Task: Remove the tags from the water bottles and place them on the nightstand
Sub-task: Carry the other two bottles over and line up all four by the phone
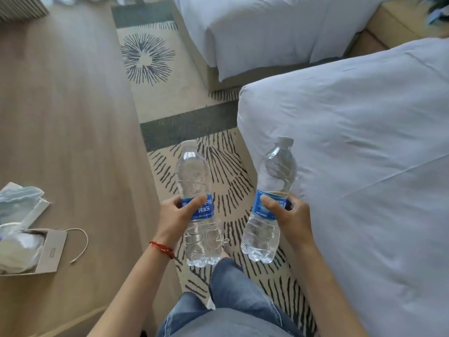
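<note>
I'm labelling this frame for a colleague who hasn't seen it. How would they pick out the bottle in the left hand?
Start at the patterned rug beside the near bed. Two clear bottles are held above it; the left-hand bottle is the one farther from the bed, gripped by the left hand, whose wrist wears a red string bracelet.

Red string bracelet [162, 249], blue jeans [230, 300]

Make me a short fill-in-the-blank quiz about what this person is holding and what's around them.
1. Each hand grips a water ____.
2. The left hand wears a ____ string at the wrist.
3. The right hand is nearer the ____ than the paper bag.
4. Both labels are ____.

Missing words: bottle; red; bed; blue
</note>
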